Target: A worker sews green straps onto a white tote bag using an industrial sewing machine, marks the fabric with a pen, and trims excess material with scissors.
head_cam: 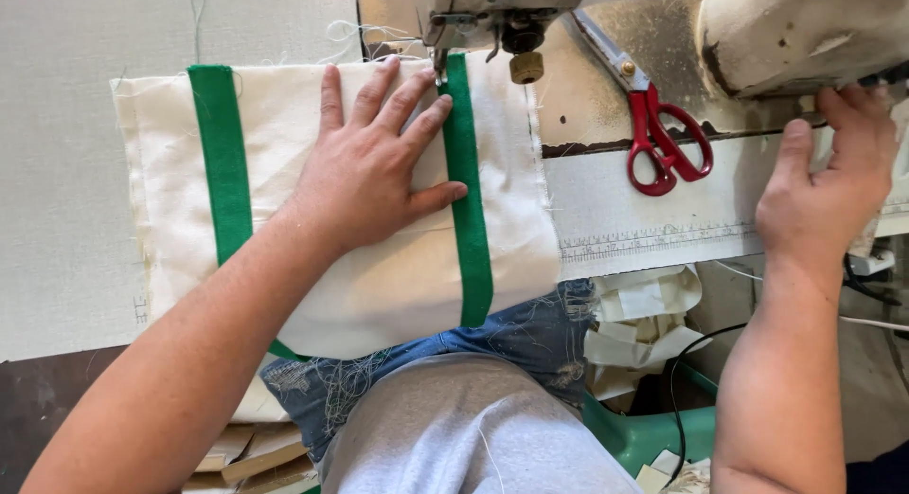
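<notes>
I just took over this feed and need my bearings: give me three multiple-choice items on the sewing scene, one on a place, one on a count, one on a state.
1. Where do the red-handled scissors lie?
A. On the machine bed, right of the needle
B. On the cream fabric
C. In the left hand

2. How many green straps run across the cream fabric?
A. One
B. Two
C. Four

3. How is the left hand placed?
A. Clenched in a fist
B. Lifted off the fabric
C. Pressed flat, fingers spread

Answers:
1 A, they rest beside the sewing machine head, apart from the fabric.
2 B, one strap near each side.
3 C, the palm lies on the fabric between the straps; the right hand is at the machine's right end.
</notes>
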